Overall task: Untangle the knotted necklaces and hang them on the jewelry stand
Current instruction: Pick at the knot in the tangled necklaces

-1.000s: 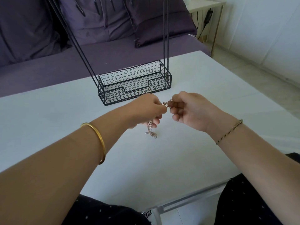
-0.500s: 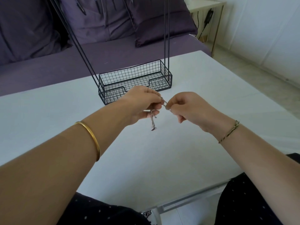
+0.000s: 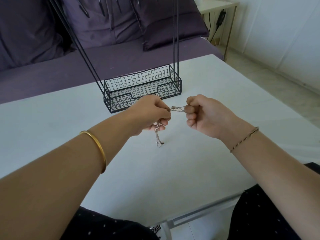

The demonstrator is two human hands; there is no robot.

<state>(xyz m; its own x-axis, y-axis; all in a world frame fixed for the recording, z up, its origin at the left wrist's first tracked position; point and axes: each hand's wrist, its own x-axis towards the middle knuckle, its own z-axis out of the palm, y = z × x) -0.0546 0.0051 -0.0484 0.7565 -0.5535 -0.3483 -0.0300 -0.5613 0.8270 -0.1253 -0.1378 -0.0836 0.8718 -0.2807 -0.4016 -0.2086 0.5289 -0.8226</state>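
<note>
The knotted necklaces (image 3: 178, 108) stretch between the hands above the tabletop (image 3: 173, 179), with a tail dangling below the left hand (image 3: 150, 115). Its fingers (image 3: 162, 117) and those of the right hand (image 3: 206, 115) pinch the chains. The knot probably sits by the left fingertips. Better to slacken the chains and tease the loops apart.

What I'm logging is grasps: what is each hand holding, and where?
The tangled necklaces: the left hand pinches the knotted bunch, its tail dangling below; the right hand pinches strands stretched between them.
</note>
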